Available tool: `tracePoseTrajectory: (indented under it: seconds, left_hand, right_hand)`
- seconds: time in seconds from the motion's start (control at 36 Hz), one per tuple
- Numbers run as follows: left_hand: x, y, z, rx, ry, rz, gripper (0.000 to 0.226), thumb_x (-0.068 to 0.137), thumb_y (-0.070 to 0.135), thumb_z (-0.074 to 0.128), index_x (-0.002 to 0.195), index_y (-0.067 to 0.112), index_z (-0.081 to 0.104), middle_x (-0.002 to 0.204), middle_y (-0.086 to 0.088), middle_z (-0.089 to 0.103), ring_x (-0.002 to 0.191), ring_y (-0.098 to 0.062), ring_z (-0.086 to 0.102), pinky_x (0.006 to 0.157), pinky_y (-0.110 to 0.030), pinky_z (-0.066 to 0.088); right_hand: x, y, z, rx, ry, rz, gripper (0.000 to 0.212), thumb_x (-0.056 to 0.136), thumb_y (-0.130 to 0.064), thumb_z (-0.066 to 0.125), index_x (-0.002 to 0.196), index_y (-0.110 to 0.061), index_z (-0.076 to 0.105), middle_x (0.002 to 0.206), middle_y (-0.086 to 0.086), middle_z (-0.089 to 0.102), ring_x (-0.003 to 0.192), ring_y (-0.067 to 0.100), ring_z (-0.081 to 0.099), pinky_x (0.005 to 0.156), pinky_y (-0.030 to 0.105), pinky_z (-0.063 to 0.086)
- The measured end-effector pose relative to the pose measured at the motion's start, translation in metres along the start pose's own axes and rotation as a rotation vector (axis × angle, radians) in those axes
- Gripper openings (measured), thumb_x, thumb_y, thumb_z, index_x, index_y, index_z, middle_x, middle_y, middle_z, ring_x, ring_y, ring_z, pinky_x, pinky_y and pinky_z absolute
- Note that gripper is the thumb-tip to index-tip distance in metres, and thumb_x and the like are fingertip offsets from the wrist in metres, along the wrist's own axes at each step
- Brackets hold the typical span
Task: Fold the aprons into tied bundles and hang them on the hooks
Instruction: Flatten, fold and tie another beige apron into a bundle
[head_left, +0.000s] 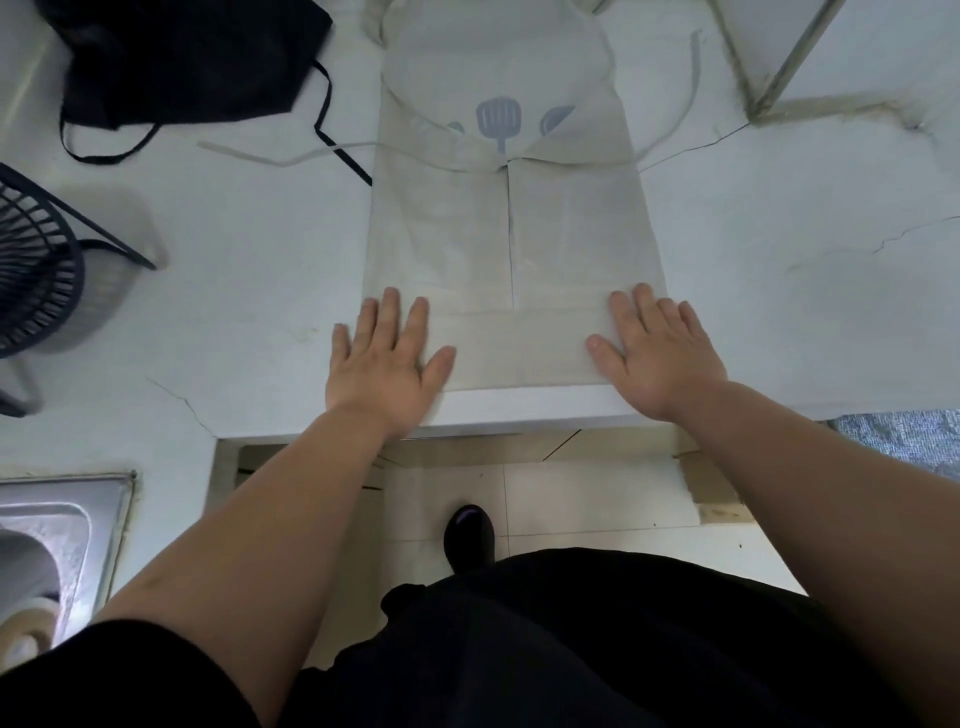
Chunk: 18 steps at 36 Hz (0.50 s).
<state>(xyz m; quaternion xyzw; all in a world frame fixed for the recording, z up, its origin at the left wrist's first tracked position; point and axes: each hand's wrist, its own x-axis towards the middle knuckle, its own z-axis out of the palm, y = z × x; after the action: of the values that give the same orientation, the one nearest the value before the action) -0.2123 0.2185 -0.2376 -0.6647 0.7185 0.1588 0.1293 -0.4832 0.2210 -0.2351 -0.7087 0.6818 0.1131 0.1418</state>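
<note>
Nearest: black shoe (467, 538) on floor tile, below the counter (234, 291) edge. Sink (47, 525) at near left. L hand (387, 358) & R hand (657, 353) both flat, fingers straight and spread, gripping nothing, pressing either end of the folded-up bottom band of the beige apron (509, 234). Apron lies lengthwise on the counter, sides folded in and meeting at a centre line. Further up: spatula print (497, 122), neck loop, ties trailing out L & R. Dark wire basket (36, 280) at left. Far left: black apron (182, 57), crumpled, straps loose, one touching the beige apron's edge.
</note>
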Motion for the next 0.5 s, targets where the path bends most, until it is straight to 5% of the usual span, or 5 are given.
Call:
tracePoseTrajectory:
  seconds: [0.19,0.28,0.42,0.5]
  left_hand:
    - [-0.007,-0.010,-0.008,-0.081,-0.065,0.090,0.110,0.070,0.088,0.019,0.152,0.022,-0.013,0.157,-0.001,-0.026,0.145,-0.018,-0.024,0.117,-0.046,-0.012]
    - [-0.008,-0.013,-0.014,-0.106,-0.088,0.117,0.120,0.066,0.088,0.039,0.153,0.022,-0.009,0.158,0.002,-0.025,0.145,-0.015,-0.022,0.118,-0.045,-0.010]
    - [-0.008,-0.013,-0.029,-0.210,-0.079,0.121,0.114,0.064,0.078,0.063,0.153,0.026,0.014,0.160,0.008,-0.006,0.147,-0.011,-0.001,0.120,-0.038,0.002]
    - [-0.002,-0.021,-0.038,-0.320,-0.096,0.079,0.088,0.074,0.050,0.074,0.148,0.027,0.032,0.153,0.006,0.013,0.142,-0.015,0.017,0.116,-0.030,0.019]
  right_hand:
    - [-0.006,0.009,-0.012,0.023,-0.155,-0.155,0.103,0.068,-0.084,0.043,0.150,-0.037,0.003,0.159,0.001,-0.006,0.145,0.027,0.001,0.117,0.046,-0.008]
    - [-0.007,0.006,-0.020,0.039,-0.183,-0.179,0.082,0.078,-0.077,0.042,0.148,-0.045,0.013,0.160,-0.006,0.001,0.146,0.025,0.006,0.117,0.050,-0.006]
    - [-0.006,0.002,-0.025,0.047,-0.075,-0.191,0.046,0.097,-0.054,0.024,0.136,-0.038,0.044,0.150,-0.011,0.032,0.132,0.019,0.039,0.115,0.047,0.016]
    - [-0.001,0.002,-0.024,0.138,-0.023,-0.161,0.045,0.100,-0.047,0.023,0.111,-0.022,0.059,0.118,-0.002,0.058,0.111,0.022,0.053,0.108,0.044,0.029]
